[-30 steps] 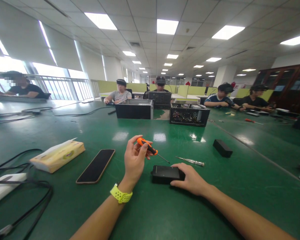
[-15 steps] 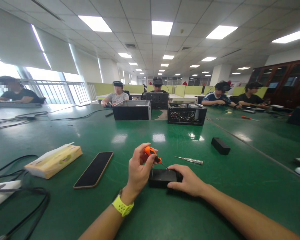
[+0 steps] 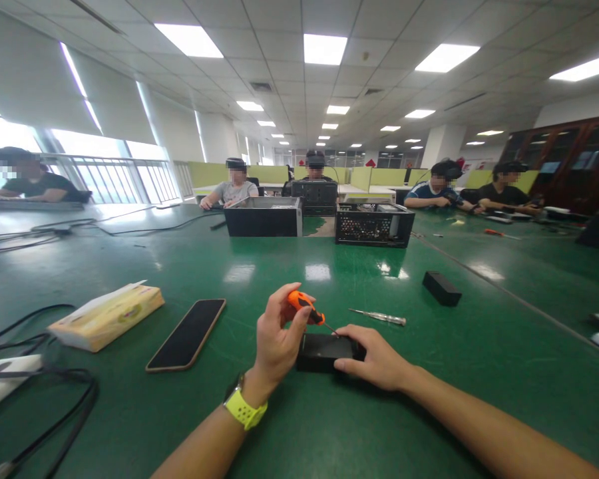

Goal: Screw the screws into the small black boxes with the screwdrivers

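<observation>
An orange and black screwdriver (image 3: 305, 307) is pinched in the fingers of my left hand (image 3: 279, 329), its shaft slanting down to the right. Its tip meets the top of a black rectangular box (image 3: 319, 352) near the box's right part; what lies under the tip is too small to make out. My right hand (image 3: 377, 356) grips the right end of this box, thumb on the near side and fingers over the far edge, against the table. Just beyond my right hand lies a slim, clear-handled screwdriver (image 3: 379, 317).
A phone (image 3: 187, 334) and a yellow tissue pack (image 3: 107, 317) lie to the left, beside black cables (image 3: 74, 426). Another black box (image 3: 442, 288) sits to the right. Computer cases (image 3: 264, 218) stand across the green table (image 3: 194, 266). Several people sit around it.
The view has shifted very slightly. Both hands, the screwdriver and the box keep nearly the same places.
</observation>
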The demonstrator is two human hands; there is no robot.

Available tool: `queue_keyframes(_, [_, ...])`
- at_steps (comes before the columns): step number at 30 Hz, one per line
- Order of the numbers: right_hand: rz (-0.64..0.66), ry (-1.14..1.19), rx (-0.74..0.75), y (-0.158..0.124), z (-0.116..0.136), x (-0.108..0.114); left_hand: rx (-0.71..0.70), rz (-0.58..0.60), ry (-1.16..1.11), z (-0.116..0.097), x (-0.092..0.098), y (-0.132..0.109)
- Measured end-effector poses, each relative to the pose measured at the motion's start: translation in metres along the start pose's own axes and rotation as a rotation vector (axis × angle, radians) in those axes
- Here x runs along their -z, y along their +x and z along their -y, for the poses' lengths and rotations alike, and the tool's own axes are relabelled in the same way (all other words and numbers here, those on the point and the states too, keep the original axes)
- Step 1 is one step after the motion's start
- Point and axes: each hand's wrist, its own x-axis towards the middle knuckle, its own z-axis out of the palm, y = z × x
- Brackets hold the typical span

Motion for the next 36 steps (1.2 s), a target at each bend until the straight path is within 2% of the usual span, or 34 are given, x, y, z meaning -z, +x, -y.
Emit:
queue_keyframes(15, [-0.004,0.004,0.006,0.002,0.004,0.000,-0.038,0.037,0.071,-0.002,0.006,0.003])
queue_keyframes(22, [-0.006,0.023,0.005,0.000,0.001,0.000,-0.122,0.044,0.192,-0.009,0.007,0.008])
queue_keyframes(25, [-0.025,0.036,-0.013,0.000,0.002,0.001,-0.146,0.021,0.252,-0.012,0.007,0.010])
queue_keyframes(30, [-0.079,0.039,-0.051,0.000,0.005,-0.002,-0.120,-0.046,0.181,-0.013,0.003,0.006])
queue_keyframes(36, [-0.114,0.021,-0.044,0.000,0.005,-0.006,-0.162,-0.009,0.217,-0.013,0.002,0.005])
